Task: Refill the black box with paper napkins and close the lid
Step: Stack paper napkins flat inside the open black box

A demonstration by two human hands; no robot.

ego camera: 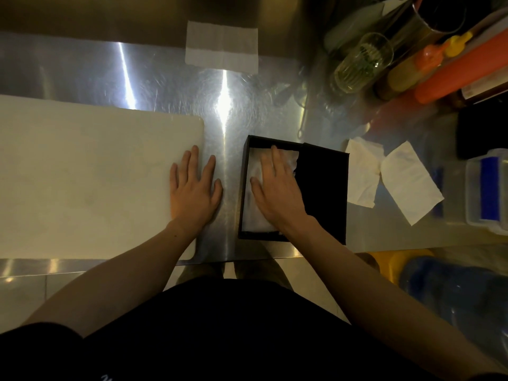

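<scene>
The black box (244, 188) stands open on the steel counter near its front edge. White paper napkins (255, 213) lie inside its left part. My right hand (277, 192) lies flat on them, fingers spread. The black lid (325, 188) covers the box's right side, leaving the left open. My left hand (193, 189) rests flat and empty on the right edge of a white cutting board (90, 177). Two loose napkins (364, 174) (409, 182) lie to the right of the box. Another napkin (222, 46) lies at the back of the counter.
At the back right stand a glass (362, 63), orange and yellow squeeze bottles (428, 60) and a metal cup (437, 15). A clear plastic container (488, 191) with blue contents sits at the right edge. The counter's front edge runs just below the box.
</scene>
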